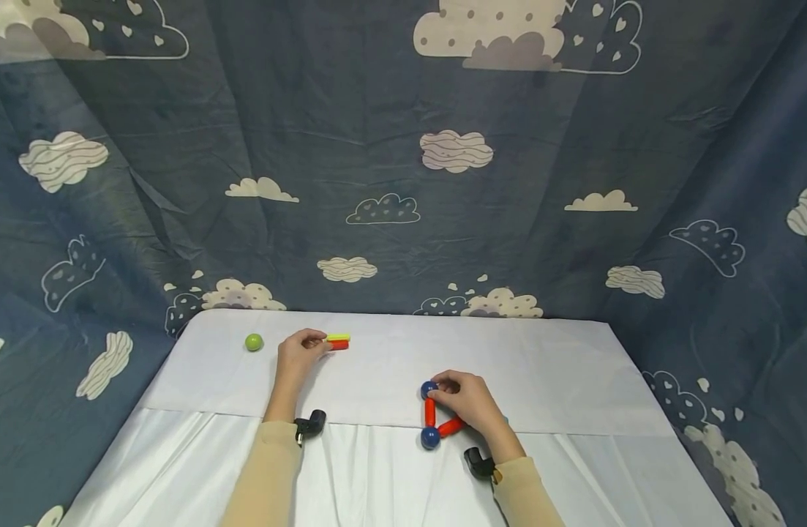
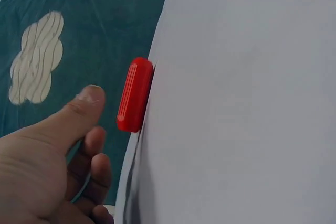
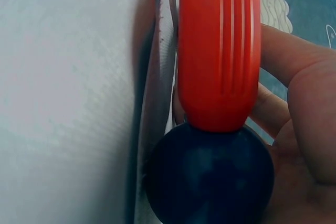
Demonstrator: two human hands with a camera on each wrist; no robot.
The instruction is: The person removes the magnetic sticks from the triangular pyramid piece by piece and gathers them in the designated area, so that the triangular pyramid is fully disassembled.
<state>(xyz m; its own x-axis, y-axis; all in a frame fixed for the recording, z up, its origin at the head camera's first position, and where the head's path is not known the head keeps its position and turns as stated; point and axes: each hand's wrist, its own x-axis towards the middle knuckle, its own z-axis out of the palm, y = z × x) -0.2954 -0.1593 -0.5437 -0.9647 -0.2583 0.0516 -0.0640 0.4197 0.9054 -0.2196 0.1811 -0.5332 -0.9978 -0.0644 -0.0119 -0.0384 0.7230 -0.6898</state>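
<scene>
On a table [image 1: 574, 373] covered in white cloth, a round green ball [image 1: 254, 342] lies toward the far left corner. Near the far edge, the left hand [image 1: 300, 356], thumb and fingers apart, is just beside a yellow plastic stick [image 1: 339, 337] and a ridged red plastic stick [image 1: 340, 345] lying side by side (the left wrist view shows a gap before the latter). Right of centre, a red plastic bar [image 1: 430, 412] joins a far blue ball [image 1: 426, 390] to a near blue ball [image 1: 430, 438]; a second red bar [image 1: 451, 427] runs from the latter beneath the right hand [image 1: 470, 397], whose thumb and forefinger pinch the far blue ball.
</scene>
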